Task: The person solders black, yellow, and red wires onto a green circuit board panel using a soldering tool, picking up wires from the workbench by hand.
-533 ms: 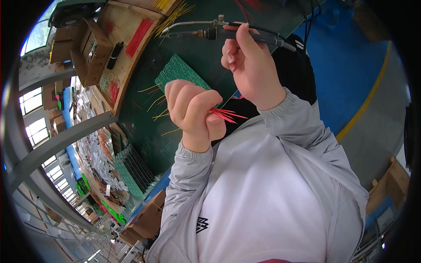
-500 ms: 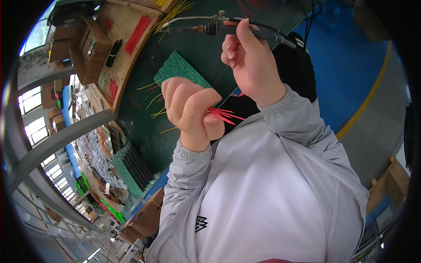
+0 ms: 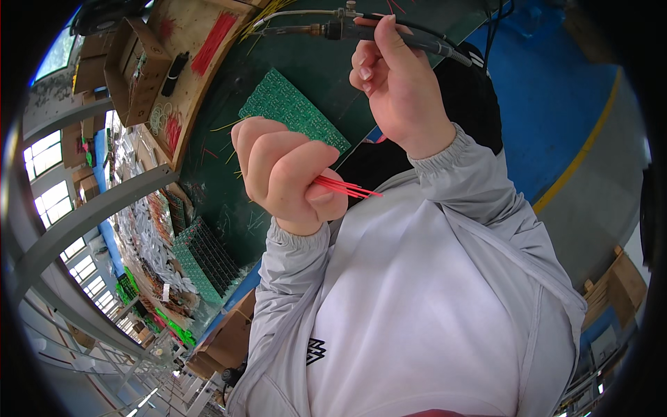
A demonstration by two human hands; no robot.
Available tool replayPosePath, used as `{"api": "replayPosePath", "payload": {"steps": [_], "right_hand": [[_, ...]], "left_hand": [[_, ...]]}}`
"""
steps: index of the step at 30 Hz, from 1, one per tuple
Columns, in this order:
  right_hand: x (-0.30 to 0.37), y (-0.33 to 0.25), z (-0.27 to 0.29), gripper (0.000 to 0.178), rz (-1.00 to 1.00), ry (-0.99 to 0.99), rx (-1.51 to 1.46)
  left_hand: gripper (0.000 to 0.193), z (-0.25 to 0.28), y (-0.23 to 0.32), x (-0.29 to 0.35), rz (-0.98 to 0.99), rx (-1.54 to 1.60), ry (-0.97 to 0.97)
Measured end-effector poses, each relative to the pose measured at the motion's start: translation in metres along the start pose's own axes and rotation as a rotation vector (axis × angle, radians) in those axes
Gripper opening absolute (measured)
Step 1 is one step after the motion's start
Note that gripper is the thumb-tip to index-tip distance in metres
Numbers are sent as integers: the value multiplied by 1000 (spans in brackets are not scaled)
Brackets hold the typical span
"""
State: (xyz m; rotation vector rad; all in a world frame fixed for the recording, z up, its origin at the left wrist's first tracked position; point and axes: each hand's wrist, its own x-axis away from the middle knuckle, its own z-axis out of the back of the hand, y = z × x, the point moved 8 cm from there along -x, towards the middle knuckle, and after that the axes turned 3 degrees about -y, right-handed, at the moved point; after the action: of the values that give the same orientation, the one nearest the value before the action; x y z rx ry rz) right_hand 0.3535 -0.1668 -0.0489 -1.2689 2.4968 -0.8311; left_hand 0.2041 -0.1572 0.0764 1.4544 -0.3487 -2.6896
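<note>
Fingers curled, my left hand (image 3: 288,174) grips a small bundle of red wires (image 3: 353,188), whose ends stick out past the thumb toward my body. My right hand (image 3: 403,87) holds a soldering iron (image 3: 335,30) with a thin metal feed tube (image 3: 299,14) fixed along it. The iron's tip points left, over the bench and apart from the wires. A green circuit board panel (image 3: 295,111) lies flat on the dark green bench top (image 3: 236,160), just beyond my left hand. Beside that hand, a few yellow wires (image 3: 233,124) show, partly covered by it.
A wooden tray (image 3: 198,94) at the left holds red wires (image 3: 214,43) and an open cardboard box (image 3: 135,73). More green boards (image 3: 201,260) stand in a row at the lower left. Black cables (image 3: 495,24) hang near the bench's right edge.
My left hand has shifted a little left with the red wires, whose ends are less fanned out. Fewer yellow wires show beside it. My right hand still holds the soldering iron.
</note>
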Motion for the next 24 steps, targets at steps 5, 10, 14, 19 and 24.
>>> {"api": "replayPosePath", "payload": {"steps": [5, 10, 14, 19, 24], "right_hand": [[-2, 0, 6, 41, -4, 0, 4], [-3, 2, 2, 40, -19, -4, -9], [-4, 3, 4, 39, -16, 14, -6], [-9, -3, 9, 37, 36, 13, -17], [-12, -16, 14, 35, 88, 52, -49]], "left_hand": [[36, -38, -36, 22, 1111, 1761, 282], [36, -37, -27, 4, 949, 1859, 14], [31, -39, -27, 4, 921, 1793, 8], [26, -58, -82, 17, 1109, 1184, 127], [36, -59, -129, 13, 784, 1106, 436]]}}
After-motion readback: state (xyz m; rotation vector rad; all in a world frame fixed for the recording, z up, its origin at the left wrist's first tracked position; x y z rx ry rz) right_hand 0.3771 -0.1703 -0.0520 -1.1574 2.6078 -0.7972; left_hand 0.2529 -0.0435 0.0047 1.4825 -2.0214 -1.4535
